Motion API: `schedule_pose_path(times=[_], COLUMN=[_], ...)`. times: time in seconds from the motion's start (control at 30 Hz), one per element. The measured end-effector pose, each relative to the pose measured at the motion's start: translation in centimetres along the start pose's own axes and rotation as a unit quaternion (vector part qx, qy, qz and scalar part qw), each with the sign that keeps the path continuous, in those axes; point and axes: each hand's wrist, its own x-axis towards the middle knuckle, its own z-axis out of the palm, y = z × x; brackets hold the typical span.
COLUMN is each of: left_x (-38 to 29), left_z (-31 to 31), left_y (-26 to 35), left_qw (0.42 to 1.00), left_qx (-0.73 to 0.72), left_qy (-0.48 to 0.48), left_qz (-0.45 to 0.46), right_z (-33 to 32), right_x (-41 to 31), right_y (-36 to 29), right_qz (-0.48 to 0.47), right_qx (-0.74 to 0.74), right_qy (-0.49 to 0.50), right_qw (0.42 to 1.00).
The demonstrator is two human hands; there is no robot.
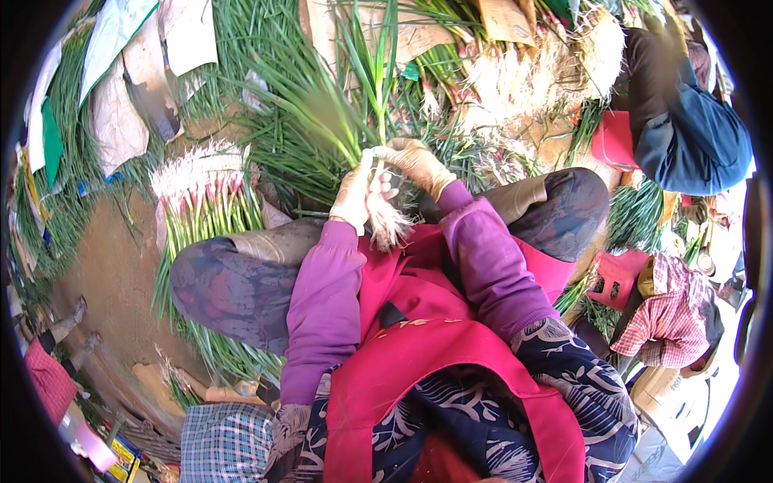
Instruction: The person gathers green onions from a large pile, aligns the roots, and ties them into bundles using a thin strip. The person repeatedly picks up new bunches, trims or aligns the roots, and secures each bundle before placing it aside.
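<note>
My left hand [352,196], in a pale glove, is closed around a small bunch of spring onions [338,130]. Its leaves fan up and away from me, and a tuft of white roots [386,222] hangs over my lap. In a similar glove, my right hand [420,163] pinches the lower part of a single spring onion stalk [378,90] beside the bunch. The fingertips of both hands meet at the stems, so the exact grip there is partly hidden. Loose green onion leaves [290,163] lie just beyond the left hand.
Spring onions with pink-white bulbs [202,187] are laid in a row by my left knee. A large heap of rooted onions [513,78] lies ahead to the right. Co-workers sit at right, near a red plastic stool [619,278]. Cardboard and sheets [121,115] cover greens at left.
</note>
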Motion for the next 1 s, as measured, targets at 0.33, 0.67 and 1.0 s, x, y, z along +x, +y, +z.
schedule_pose_path(times=[0.33,0.67,1.0], left_x=[-2.1,-2.4,1.9], left_z=[4.3,3.7,-0.3], left_y=[3.4,5.1,3.4], left_qw=[0.999,0.985,0.998], left_qx=[-0.036,0.049,-0.061], left_qy=[0.022,-0.05,-0.017], left_qz=[-0.019,0.157,-0.002], right_z=[1.7,-11.1,-19.2], right_x=[3.2,10.7,17.8], right_y=[-2.0,-7.8,-6.9], right_qz=[-0.388,-0.019,0.028], right_qx=[-0.435,-0.362,-0.578], right_qy=[0.244,0.033,0.308], right_qw=[0.775,0.931,0.755])
